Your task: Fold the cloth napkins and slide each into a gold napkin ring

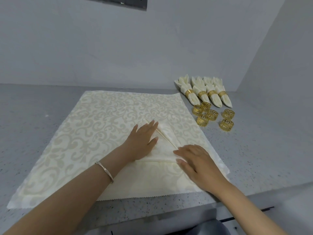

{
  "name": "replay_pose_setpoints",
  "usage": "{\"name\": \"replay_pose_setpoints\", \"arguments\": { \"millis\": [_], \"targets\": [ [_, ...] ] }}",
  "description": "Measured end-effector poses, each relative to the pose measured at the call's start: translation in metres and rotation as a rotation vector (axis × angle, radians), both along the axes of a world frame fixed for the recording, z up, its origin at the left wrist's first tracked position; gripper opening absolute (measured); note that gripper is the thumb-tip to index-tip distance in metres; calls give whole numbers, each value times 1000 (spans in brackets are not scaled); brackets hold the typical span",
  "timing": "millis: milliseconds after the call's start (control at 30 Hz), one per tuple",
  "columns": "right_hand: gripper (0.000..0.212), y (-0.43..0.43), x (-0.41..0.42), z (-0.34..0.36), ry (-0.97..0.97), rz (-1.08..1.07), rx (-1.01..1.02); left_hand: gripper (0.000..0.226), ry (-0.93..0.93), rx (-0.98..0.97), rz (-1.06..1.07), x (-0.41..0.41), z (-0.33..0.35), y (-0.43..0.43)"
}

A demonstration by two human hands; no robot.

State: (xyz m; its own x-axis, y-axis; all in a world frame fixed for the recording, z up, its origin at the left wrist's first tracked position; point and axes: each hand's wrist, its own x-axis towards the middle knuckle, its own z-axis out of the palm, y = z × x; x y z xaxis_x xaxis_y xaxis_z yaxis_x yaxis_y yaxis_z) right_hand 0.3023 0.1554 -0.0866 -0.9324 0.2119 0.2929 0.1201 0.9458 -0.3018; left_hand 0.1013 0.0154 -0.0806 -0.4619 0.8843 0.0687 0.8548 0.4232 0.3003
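Under both flat hands [142, 141] [194, 163], folded napkin [165, 150]

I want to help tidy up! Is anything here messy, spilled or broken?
Nothing stands out. Four ringed napkins lie in a neat row, and the spare gold rings sit together beside them, with nothing spilled.

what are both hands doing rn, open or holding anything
Left hand: open, fingers straight, pressing flat on the folded napkin.
Right hand: open, fingers straight, lying flat on the same napkin.
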Motion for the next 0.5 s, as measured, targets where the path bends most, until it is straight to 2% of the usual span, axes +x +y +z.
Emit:
{"name": "replay_pose_setpoints", "arguments": {
  "millis": [167, 300, 500],
  "targets": [
    [51, -3, -6, 3, -17, -26, 11, 61, 103, -135, -173, 9, 16, -23],
    [46, -5, -9, 11, -5, 15, 99, 85, 99, -250, -232, 11, 14, -35],
    [38, -8, -15, 18, -45, 12, 212, 86, 170, -148, -289, -4, 16, -47]
  ]
}}
